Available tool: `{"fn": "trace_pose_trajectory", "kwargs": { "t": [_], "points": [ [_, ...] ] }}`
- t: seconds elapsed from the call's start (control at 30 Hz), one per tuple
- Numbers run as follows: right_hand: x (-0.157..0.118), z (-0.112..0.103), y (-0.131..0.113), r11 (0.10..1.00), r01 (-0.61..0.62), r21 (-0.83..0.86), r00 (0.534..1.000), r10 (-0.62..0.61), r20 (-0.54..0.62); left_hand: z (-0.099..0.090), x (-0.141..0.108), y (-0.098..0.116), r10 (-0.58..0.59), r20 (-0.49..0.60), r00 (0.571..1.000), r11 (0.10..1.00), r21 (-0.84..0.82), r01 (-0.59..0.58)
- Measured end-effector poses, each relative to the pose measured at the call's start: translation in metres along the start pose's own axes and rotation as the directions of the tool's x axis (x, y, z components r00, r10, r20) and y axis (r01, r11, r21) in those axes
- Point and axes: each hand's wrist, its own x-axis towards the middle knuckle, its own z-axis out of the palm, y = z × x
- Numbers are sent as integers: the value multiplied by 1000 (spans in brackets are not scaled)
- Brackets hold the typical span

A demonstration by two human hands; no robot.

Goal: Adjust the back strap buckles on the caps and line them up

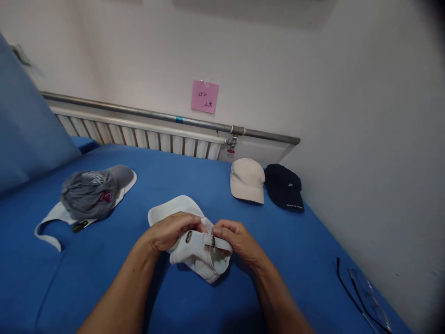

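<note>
A white cap [194, 256] is held between my two hands above the blue sheet, its brim pointing to the upper left and its back strap with a buckle facing me. My left hand [177, 228] grips the cap's upper left side, over the edge near the brim. At the strap's right end, my right hand [239, 239] pinches the cap with thumb and fingers. The inside of the cap shows partly below the strap.
A grey cap [86, 195] lies at the left, over a white one with a loose strap. Beige [246, 178] and black [283, 185] caps sit near the wall. Glasses [368, 297] lie at the lower right. A radiator [139, 135] and pipe run behind.
</note>
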Motion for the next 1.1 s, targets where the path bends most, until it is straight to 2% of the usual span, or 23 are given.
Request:
{"fn": "trace_pose_trajectory", "kwargs": {
  "t": [0.2, 0.37, 0.5, 0.6, 0.7, 0.87, 1.1],
  "points": [
    [-2, -1, -4, 998, 56, -33, 998, -57, -40, -4, 1, 1, -26, -36, 999, 999, -42, 24],
    [-7, -7, -4, 996, 83, 27, 994, -85, 74, -10, -1, 2, 27, -75, 997, 999, -36, -30],
    [-7, -7, -1, 996, 58, 62, 995, -63, 80, -12, -6, 4, 83, 0, 997, 996, 38, -83],
    [-7, -4, 0, 994, 51, 100, 996, -58, 73, -12, -8, 4, 54, 51, 997, 996, 63, -57],
    [-7, -1, -1, 996, 38, 83, 992, -48, 116, -11, -7, 2, 50, 76, 996, 996, 67, -55],
    [-9, 1, -3, 992, 10, 125, 982, -33, 187, -7, -5, 1, 17, 72, 997, 1000, 5, -18],
    [-9, 3, -4, 988, 18, 150, 985, -43, 166, -2, 1, -5, -3, 32, 999, 1000, -20, 4]
  ]
}}
